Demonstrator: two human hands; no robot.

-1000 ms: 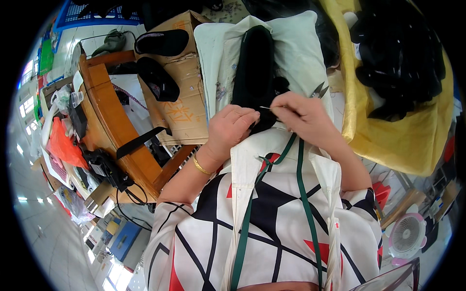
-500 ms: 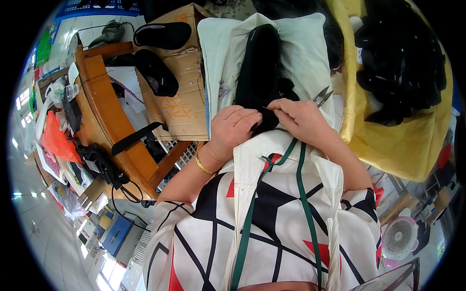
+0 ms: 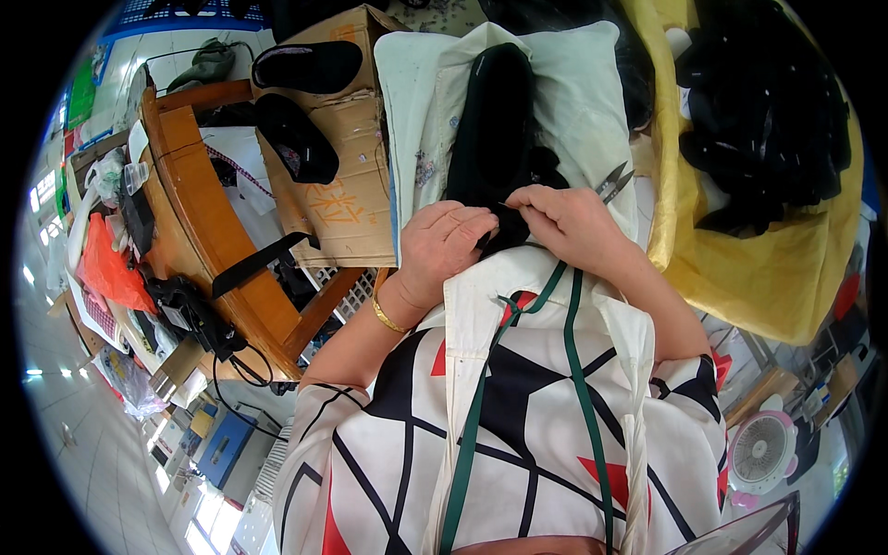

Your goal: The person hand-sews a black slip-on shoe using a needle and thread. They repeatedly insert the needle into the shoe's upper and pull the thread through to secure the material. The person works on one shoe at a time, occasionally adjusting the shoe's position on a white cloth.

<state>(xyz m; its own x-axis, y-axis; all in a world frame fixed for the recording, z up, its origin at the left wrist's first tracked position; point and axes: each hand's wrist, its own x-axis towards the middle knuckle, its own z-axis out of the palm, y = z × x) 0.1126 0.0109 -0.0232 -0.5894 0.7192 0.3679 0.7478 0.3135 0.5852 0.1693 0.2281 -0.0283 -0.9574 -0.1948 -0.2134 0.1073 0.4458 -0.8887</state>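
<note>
A black cloth shoe lies on the pale cloth over my lap, its opening facing up. My left hand is closed on the shoe's near end, fingers bent over the black fabric. Just right of it, my right hand pinches a thin needle between thumb and forefinger, its tip close to the left fingertips. Open metal scissor blades stick out beyond the right hand's knuckles; their handles are hidden, so I cannot tell whether the palm holds them. A dark fabric piece shows beside the shoe.
Two black shoes rest on a cardboard box at the left, beside a wooden frame. To the right, a yellow sack holds a heap of black shoes. A small white and pink fan stands at lower right.
My right hand has shifted very slightly left. The left hand keeps its grip, and the shoe stays almost in the same place.
</note>
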